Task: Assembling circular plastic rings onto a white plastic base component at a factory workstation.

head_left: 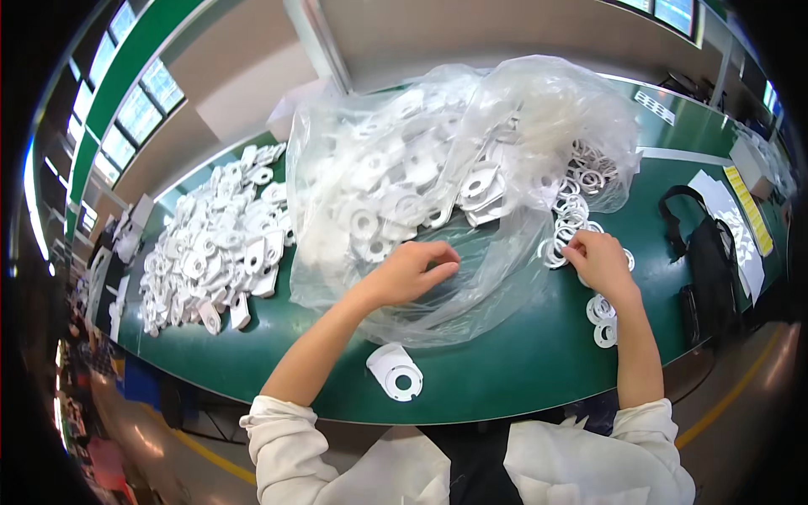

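Observation:
Above the front part of a clear plastic bag (471,295), my left hand (411,271) is half curled with a gap between thumb and forefinger and nothing in it. White plastic parts (366,220), each with a round hole, fill the bag behind it. My right hand (601,263) reaches into a trail of white rings (571,209) at the bag's right side, its fingertips closed in a pinch at one ring (554,253). More rings (602,310) lie by my right wrist. Closer to me, a single white holed part (396,373) lies flat near the table's front edge.
A large heap of white parts (210,244) covers the left of the green table (492,383). To the right lie a black bag with a strap (711,278), white sheets (741,244) and a yellow strip (747,210). A small box (752,164) stands at the far right.

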A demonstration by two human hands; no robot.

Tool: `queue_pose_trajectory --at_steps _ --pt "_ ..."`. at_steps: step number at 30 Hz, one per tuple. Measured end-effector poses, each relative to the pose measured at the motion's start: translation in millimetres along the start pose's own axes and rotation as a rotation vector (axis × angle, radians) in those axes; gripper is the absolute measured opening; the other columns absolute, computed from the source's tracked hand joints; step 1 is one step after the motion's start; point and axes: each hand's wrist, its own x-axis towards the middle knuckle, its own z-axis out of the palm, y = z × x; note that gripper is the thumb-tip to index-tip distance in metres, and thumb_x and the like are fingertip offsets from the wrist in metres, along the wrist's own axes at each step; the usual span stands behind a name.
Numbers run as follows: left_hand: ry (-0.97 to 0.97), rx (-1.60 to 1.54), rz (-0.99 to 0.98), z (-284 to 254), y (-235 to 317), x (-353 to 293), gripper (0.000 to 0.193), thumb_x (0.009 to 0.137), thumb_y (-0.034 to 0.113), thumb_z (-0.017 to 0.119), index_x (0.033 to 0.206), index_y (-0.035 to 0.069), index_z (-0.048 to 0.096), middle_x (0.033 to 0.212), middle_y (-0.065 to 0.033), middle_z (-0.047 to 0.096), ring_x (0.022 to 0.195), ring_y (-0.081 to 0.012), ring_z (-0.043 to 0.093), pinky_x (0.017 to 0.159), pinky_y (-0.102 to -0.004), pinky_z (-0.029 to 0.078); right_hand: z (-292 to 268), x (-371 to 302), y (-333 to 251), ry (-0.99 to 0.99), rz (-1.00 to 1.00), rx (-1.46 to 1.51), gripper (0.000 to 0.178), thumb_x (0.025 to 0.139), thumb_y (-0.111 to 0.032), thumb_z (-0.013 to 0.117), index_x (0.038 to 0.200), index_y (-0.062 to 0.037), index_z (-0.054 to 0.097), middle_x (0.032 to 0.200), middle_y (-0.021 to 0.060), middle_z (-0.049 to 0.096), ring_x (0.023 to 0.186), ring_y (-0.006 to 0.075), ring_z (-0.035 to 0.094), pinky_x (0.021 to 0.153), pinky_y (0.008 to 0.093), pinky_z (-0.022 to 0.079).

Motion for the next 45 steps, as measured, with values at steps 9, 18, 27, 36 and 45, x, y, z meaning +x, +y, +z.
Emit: queue_pose_trajectory --at_steps 9,18,27,36,45 --pt "0.928 1.629 -0.244 -171 -20 87 0.059 0.086 0.042 0.056 0.135 0.008 0.049 0.139 -0.0185 0.047 0.132 -0.0442 0.034 0.111 -0.0618 0.009 1 -3 -6 -0.043 0.021 -0.013 0.02 0.083 -0.026 0.066 0.083 -0.0059 0.065 0.08 0.0117 0.067 0.078 0.0316 0.064 0.069 0.0423 0.049" --pt "0.561 0.795 -0.035 -144 -41 161 0.049 0.091 0.033 0.052 0.133 0.006 0.05 0.134 -0.0177 0.05 0.131 -0.0341 0.038 0.108 -0.0523 0.028 5 -4 2 0.038 -0.057 -0.08 0.017 0.082 -0.022 0.066 0.083 -0.0048 0.064 0.079 0.0141 0.065 0.077 0.0323 0.064 0.067 0.0428 0.049" --pt "0.477 0.648 -0.247 -134 -38 167 0.095 0.079 0.08 0.035 0.148 0.015 0.031 0.143 -0.0223 0.041 0.136 -0.0377 0.034 0.112 -0.0438 0.025 -30 16 25 0.487 -0.004 0.092 0.018 0.086 -0.02 0.064 0.092 -0.0036 0.066 0.088 0.0117 0.066 0.082 0.03 0.061 0.074 0.0386 0.047" --pt "0.184 0.85 -0.17 -80 -8 78 0.091 0.077 0.073 0.05 0.142 0.01 0.041 0.148 -0.0229 0.033 0.138 -0.0393 0.027 0.112 -0.0467 0.025 -60 -9 37 0.01 -0.026 0.071 0.055 0.085 -0.038 0.068 0.128 -0.0067 0.054 0.131 0.0162 0.052 0.126 0.0308 0.043 0.103 0.038 0.037" --pt "0.385 0.887 0.159 12 -2 0 0.079 0.089 0.05 0.055 0.141 -0.004 0.032 0.148 -0.0215 0.032 0.139 -0.0407 0.024 0.113 -0.0514 0.016 -37 -97 24 -0.259 -0.183 -0.267 0.105 0.067 -0.052 0.078 0.148 -0.013 0.025 0.154 0.0193 0.018 0.141 0.0408 0.016 0.113 0.0503 0.017"
